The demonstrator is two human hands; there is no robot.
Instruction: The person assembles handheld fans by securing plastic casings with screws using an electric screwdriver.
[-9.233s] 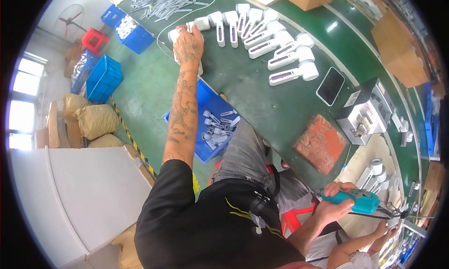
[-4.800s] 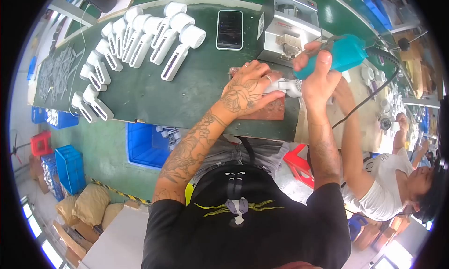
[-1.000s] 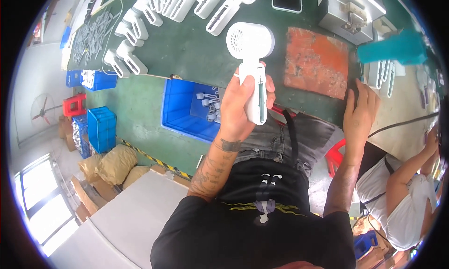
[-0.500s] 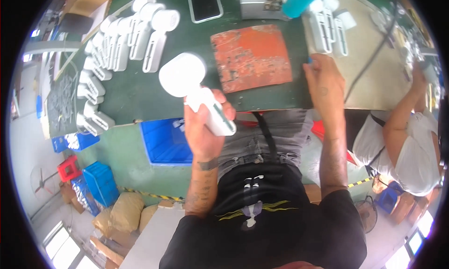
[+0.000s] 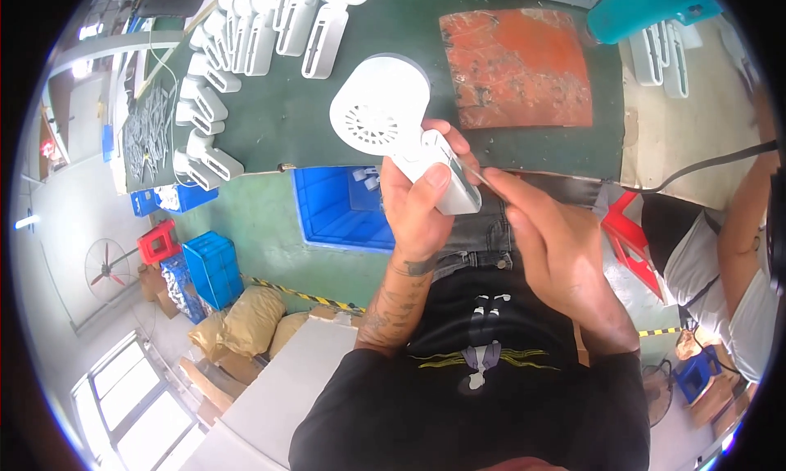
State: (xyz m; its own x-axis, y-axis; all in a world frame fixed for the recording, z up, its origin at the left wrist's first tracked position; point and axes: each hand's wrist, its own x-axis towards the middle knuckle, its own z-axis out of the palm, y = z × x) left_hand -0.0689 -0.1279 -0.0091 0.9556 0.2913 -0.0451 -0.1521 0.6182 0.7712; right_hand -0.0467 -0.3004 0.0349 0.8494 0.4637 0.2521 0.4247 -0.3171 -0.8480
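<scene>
While the left hand (image 5: 417, 205) grasps the white fan (image 5: 401, 147) around its neck and upper handle (image 5: 460, 194), the fan is held in the air near the middle of the frame, at the near edge of the green surface (image 5: 270, 115). Its long axis slants from the round head (image 5: 381, 102), toward the upper left, down to the handle's end, toward the lower right. The slotted part of the head shows at its lower side. The left thumb lies across the near side of the handle; the other fingers wrap from beyond, tips showing along the far edge.

The right hand (image 5: 565, 246) enters from the lower right, its index finger pointing up and left at the long side of the handle. From these fingers the fan lies to the upper left, handle first and head beyond. A thin sliver (image 5: 473, 169) shows between the index fingertip and the handle; what it is, and whether the right fingers pinch it, I cannot tell, nor whether they touch the fan. The left hand is the nearer one, in full contact; the right is just beside the handle.

Right of the head, an orange plate (image 5: 520, 70) lies on the surface, with a teal driver (image 5: 651, 8) in the upper right. More white fans (image 5: 325, 45) stretch across the upper left.
</scene>
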